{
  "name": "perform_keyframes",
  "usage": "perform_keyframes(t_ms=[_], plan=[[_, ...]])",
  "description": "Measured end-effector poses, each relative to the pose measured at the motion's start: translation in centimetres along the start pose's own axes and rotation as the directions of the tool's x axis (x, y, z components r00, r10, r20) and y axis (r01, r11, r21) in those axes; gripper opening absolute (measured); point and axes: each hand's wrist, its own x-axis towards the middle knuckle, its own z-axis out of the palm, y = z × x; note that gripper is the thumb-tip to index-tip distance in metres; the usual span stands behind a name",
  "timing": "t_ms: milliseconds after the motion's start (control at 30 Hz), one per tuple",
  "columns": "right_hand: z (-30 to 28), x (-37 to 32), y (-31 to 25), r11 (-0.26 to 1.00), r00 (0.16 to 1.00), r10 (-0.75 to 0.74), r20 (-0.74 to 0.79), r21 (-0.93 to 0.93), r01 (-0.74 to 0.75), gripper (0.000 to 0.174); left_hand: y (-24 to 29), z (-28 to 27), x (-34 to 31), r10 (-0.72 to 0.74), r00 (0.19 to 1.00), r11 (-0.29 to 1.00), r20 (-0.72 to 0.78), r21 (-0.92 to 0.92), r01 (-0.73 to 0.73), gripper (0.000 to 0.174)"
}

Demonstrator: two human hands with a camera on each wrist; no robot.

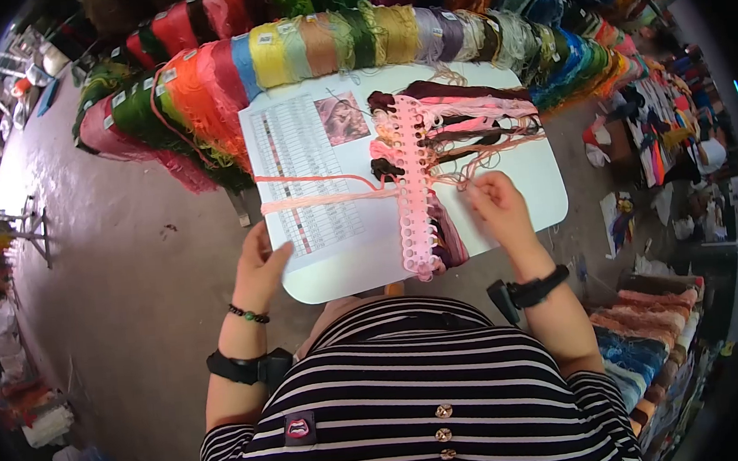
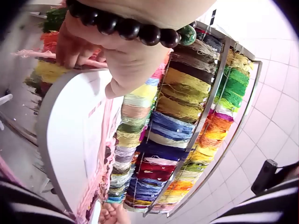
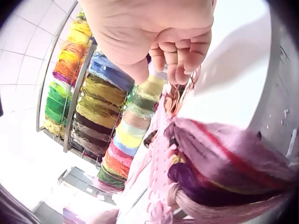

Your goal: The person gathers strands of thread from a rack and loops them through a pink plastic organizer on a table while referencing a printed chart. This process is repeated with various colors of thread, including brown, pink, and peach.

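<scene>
A pink holed thread card (image 1: 413, 188) lies on a white board (image 1: 502, 164), with pink, brown and dark thread bundles (image 1: 473, 123) looped through its holes. My right hand (image 1: 501, 207) is right of the card, its fingertips beside thin brownish strands (image 1: 460, 178). In the right wrist view, the fingers (image 3: 180, 60) bend loosely and the thumb is apart from them. My left hand (image 1: 260, 261) is at the board's left edge, thumb over the board. A pale pink strand (image 1: 328, 201) and a coral strand (image 1: 313, 178) run leftward from the card, ending near that hand.
A printed chart sheet (image 1: 303, 158) with a small picture lies under the strands. Behind the board, racks of colourful thread skeins (image 1: 311, 44) curve around. More skeins (image 1: 646, 339) are stacked at the lower right. Grey floor (image 1: 147, 274) shows to the left.
</scene>
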Motion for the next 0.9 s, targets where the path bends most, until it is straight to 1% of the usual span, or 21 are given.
perform_keyframes(t_ms=[33,100,133,167,200,267,300,333,400,433,467,500,533,567,600,633,667,733,800,867,900], plan=[[-1.3,-1.3,-0.6,0.999,0.999,0.031,-0.044,-0.022,-0.032,0.017,0.2,-0.9,0.1,0.019,0.997,0.995,-0.071,0.097,-0.012,0.061],[-3.9,-4.4,0.2,0.996,0.987,0.064,-0.149,-0.050,-0.072,0.015,1.5,-2.4,0.6,0.180,0.979,0.955,-0.094,0.255,-0.151,0.055],[-5.3,-6.2,1.1,0.995,0.976,0.066,-0.206,-0.058,-0.080,0.013,2.7,-2.8,0.9,0.262,0.961,0.918,-0.089,0.331,-0.220,0.052],[-6.1,-8.2,1.8,0.994,0.961,0.069,-0.268,-0.065,-0.089,0.012,4.1,-3.0,1.1,0.268,0.963,0.907,-0.037,0.345,-0.240,0.048],[-6.3,-10.3,2.0,0.987,0.941,0.139,-0.308,-0.039,-0.159,0.011,6.0,-2.9,1.5,0.277,0.961,0.895,0.022,0.358,-0.267,0.044],[-6.8,-15.1,2.0,0.959,0.865,0.269,-0.423,0.030,-0.283,0.009,9.3,-1.7,2.1,0.239,0.953,0.904,0.188,0.315,-0.289,0.040],[-6.9,-17.8,4.1,0.964,0.849,0.245,-0.468,0.022,-0.266,0.011,9.9,-0.9,2.5,0.226,0.941,0.929,0.252,0.235,-0.286,0.038],[-6.3,-20.2,4.9,0.958,0.833,0.253,-0.492,0.008,-0.286,0.013,12.0,0.7,2.1,0.127,0.946,0.946,0.300,0.250,-0.207,0.038],[-5.0,-24.7,4.5,0.928,0.797,0.272,-0.539,-0.071,-0.365,0.020,14.4,4.0,1.8,0.084,0.919,0.935,0.385,0.288,-0.206,0.038],[-4.3,-26.7,3.6,0.905,0.753,0.362,-0.550,0.015,-0.425,0.023,14.4,4.8,2.8,0.129,0.850,0.915,0.511,0.269,-0.301,0.038],[-3.8,-29.1,5.2,0.896,0.739,0.386,-0.552,0.034,-0.443,0.024,14.4,6.1,3.4,0.132,0.812,0.912,0.568,0.251,-0.324,0.039],[-3.3,-31.3,5.6,0.918,0.734,0.336,-0.590,0.029,-0.397,0.025,14.6,8.0,3.5,0.175,0.748,0.882,0.640,0.236,-0.408,0.036],[-3.2,-33.3,6.1,0.907,0.770,0.159,-0.618,-0.216,-0.360,0.023,14.9,10.5,2.8,0.110,0.769,0.893,0.630,0.276,-0.354,0.029],[-2.9,-35.5,6.6,0.917,0.729,0.231,-0.644,-0.106,-0.384,0.023,17.3,12.9,-1.6,0.104,0.648,0.839,0.755,0.283,-0.465,0.046],[-2.7,-37.7,6.9,0.925,0.701,0.297,-0.649,0.014,-0.379,0.022,17.0,15.3,-2.6,0.060,0.650,0.878,0.758,0.269,-0.395,0.042],[-2.8,-40.3,7.2,0.915,0.648,0.319,-0.692,0.047,-0.401,0.023,19.4,19.4,-9.6,0.025,0.592,0.863,0.806,0.281,-0.420,0.038],[-2.2,-42.4,7.6,0.906,0.608,0.346,-0.714,0.085,-0.415,0.024,18.1,20.7,-8.4,-0.067,0.588,0.844,0.806,0.360,-0.397,0.036],[-1.2,-47.3,8.7,0.895,0.534,0.369,-0.760,0.135,-0.426,0.025,14.4,24.7,-8.0,0.020,0.183,0.607,0.983,0.134,-0.783,0.036],[-0.1,-53.0,9.3,0.891,0.451,0.354,-0.819,0.150,-0.428,0.026,11.0,30.9,-14.4,-0.138,0.247,0.863,0.959,0.239,-0.444,0.027],[1.3,-58.8,8.2,0.822,0.288,0.402,-0.869,0.205,-0.531,0.026,7.7,34.7,-22.4,-0.158,0.173,0.863,0.972,0.221,-0.455,0.028],[2.1,-61.5,8.2,0.790,0.232,0.402,-0.886,0.208,-0.576,0.026,5.9,36.3,-25.9,-0.198,0.076,0.853,0.977,0.210,-0.478,0.028]])
